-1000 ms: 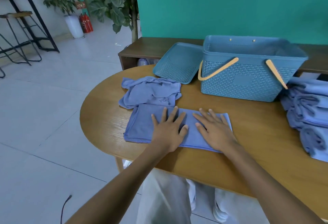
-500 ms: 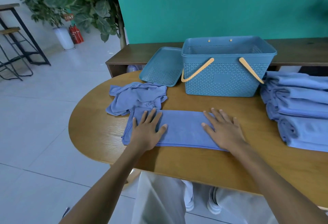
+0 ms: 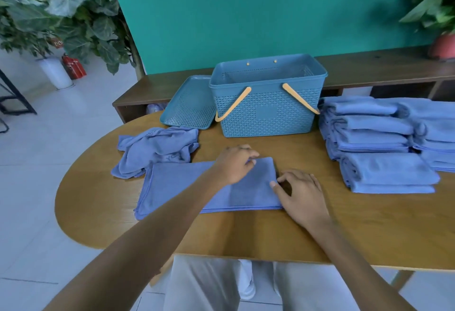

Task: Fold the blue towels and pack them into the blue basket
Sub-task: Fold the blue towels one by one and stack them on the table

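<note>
A blue towel [image 3: 177, 187], folded into a long strip, lies flat on the round wooden table [image 3: 369, 227] in front of me. My left hand [image 3: 234, 164] reaches across to the strip's far right corner, and its curled fingers pinch the edge there. My right hand [image 3: 301, 193] sits at the strip's right end, thumb and fingers pinching that edge. Behind the towel stands the open blue basket [image 3: 266, 116] with both tan handles hanging down. A crumpled blue towel [image 3: 157, 148] lies to the left, touching the strip. Folded blue towels [image 3: 384, 170] are piled at the right.
The basket's blue lid [image 3: 189, 106] leans against its left side. A low wooden bench [image 3: 369, 69] runs along the teal wall behind the table. Leafy plants stand at the far left [image 3: 69, 15] and on the bench's right end [image 3: 438, 10].
Both hands left their flat, spread position on the towel. My left hand crossed to the far right corner and my right hand moved to the right edge; both now have curled fingers.
</note>
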